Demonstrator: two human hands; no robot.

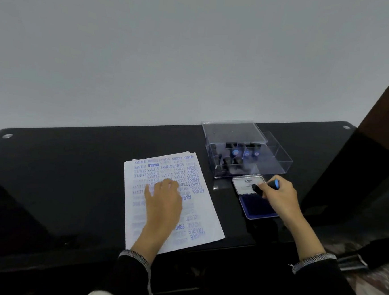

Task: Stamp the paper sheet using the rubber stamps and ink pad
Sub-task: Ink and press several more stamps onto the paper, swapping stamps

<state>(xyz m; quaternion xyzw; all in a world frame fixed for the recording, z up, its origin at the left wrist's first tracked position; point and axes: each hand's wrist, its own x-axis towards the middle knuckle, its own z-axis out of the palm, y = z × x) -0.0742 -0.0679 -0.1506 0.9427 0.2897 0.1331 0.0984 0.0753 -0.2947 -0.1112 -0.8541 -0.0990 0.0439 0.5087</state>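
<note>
Dark sleeves with speckled cuffs sit closest to the lens, and both hands reach out from them over the black bench (71,161). Left hand (163,200) lies flat with fingers spread on the paper sheet (209,218), pretty clearly to pin the stack so it doesn't slide when a stamp comes down. Right hand (278,198) has its grip pinched around a small black rubber stamp (259,189) with a blue cap, tilted and held right over the far edge of the blue ink pad (258,207), so I'd guess it's being inked or just about to be. Just beyond that grip the pad's open lid (244,184) lies flat with a printed label I can't quite read, something starting with "Ar". Further past it is a clear plastic box (278,163) with the other stamps (235,153) stored inside, close by so swapping is easy. To the left of the stamping grip, the sheet is already crowded with blue prints: "SAMPLE" over and over, plus "FRAGILE", "AMENDED" and "AIR MAIL", some upside down. Free room looks mostly along the sheet's right side and near edge.
</note>
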